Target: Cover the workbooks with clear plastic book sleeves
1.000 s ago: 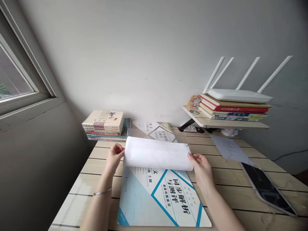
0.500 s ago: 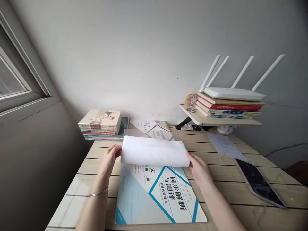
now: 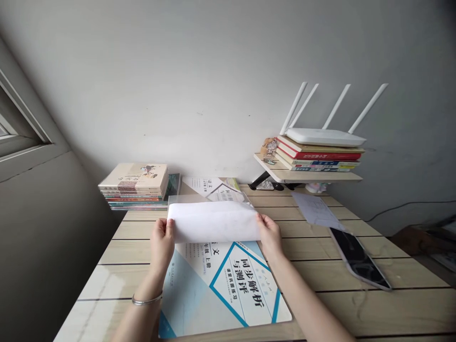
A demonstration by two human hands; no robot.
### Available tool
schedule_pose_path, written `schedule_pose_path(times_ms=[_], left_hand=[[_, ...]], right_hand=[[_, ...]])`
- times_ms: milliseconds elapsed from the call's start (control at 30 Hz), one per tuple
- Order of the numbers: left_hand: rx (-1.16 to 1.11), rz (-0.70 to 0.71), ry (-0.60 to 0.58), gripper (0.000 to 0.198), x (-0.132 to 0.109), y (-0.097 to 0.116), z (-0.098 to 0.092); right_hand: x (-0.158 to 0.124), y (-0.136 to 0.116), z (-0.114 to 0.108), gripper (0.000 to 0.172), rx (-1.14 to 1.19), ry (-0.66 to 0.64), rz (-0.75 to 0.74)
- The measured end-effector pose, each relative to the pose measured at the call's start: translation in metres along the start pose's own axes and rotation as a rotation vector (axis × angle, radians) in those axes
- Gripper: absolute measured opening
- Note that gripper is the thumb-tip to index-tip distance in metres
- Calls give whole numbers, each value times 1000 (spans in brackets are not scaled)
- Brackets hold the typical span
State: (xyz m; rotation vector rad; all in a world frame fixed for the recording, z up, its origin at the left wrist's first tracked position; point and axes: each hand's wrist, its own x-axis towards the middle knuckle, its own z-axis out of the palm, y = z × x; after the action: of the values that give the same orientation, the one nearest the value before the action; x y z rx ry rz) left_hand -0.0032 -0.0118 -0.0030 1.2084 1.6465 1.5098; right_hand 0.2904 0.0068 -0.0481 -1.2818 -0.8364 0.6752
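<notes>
White paper (image 3: 213, 222): held over far end of blue workbook (image 3: 192, 297), between near and far edges of surface (image 3: 124, 256). Grip: left hand (image 3: 163, 240) clamped on left end, right hand (image 3: 271, 233) on right. Lift both ends level; pinch lightly against creasing.

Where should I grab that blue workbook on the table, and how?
Probably by its near right corner, coming from the person's side, thumb on top: the blue workbook lies flat and thin, and the white sheet hides its far end, while that corner shows uncovered.
</notes>
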Motion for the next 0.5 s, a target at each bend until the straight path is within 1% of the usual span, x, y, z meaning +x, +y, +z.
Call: schedule_pose_path(times_ms=[67,167,233,300,333,367,400,433,467,500], left_hand=[[61,9,31,28,-2,-2,3],[113,-36,41,24,-2,-6,2],[159,-42,77,22,0,-2,-1],[268,42,176,25,3,12,-3],[336,124,226,26,5,23,-1],[394,219,247,23,7,37,3],[409,328,199,18,9,52,10],[386,432,87,14,12,67,20],[334,501,-53,11,16,81,34],[269,519,-191,10,20,94,49]], right_hand=[[0,1,4,46,-39,14,7],[0,0,6,45,-73,9,-7],[0,-2,6,44,-78,-8,-39],[0,-2,5,42,-58,-43,-67],[0,-2,5,41,-43,-67,-78],[0,-2,4,39,-27,-91,-85],[0,-1,4,38,-11,-116,-90],[0,0,4,37,1,-140,-91],[0,0,3,36,9,-158,-91],[0,1,2,35,11,-169,-91]])
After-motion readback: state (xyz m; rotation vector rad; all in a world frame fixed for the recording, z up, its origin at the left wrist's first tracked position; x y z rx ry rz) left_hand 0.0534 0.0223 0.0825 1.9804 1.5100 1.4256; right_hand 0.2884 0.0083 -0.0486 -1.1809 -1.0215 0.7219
